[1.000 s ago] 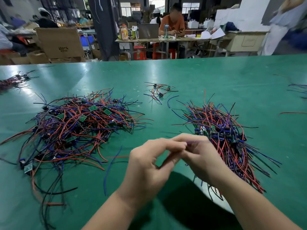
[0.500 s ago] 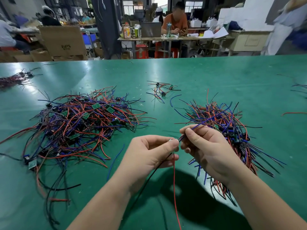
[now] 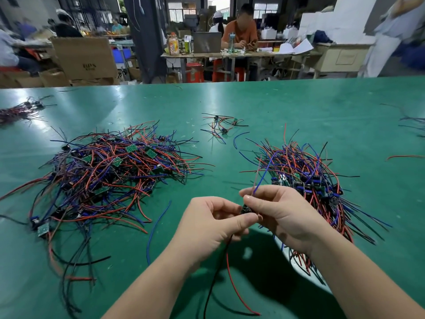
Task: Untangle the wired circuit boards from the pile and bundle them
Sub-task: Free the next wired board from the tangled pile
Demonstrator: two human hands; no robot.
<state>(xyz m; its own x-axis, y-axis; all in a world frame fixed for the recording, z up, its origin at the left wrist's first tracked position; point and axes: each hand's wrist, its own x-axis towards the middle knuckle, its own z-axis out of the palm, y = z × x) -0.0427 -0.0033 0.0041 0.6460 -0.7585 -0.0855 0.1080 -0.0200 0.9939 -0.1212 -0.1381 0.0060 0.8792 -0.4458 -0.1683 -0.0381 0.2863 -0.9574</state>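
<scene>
On the green worktop, the tangled pile lies far left. Near centre, lifted clear, my left grip pinches one small circuit board, its hanging wires trailing down. My right grip pinches its blue wire. The sorted bundle lies right.

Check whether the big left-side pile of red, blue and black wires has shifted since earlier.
No; the wire pile lies as before beside the small wire cluster.
</scene>
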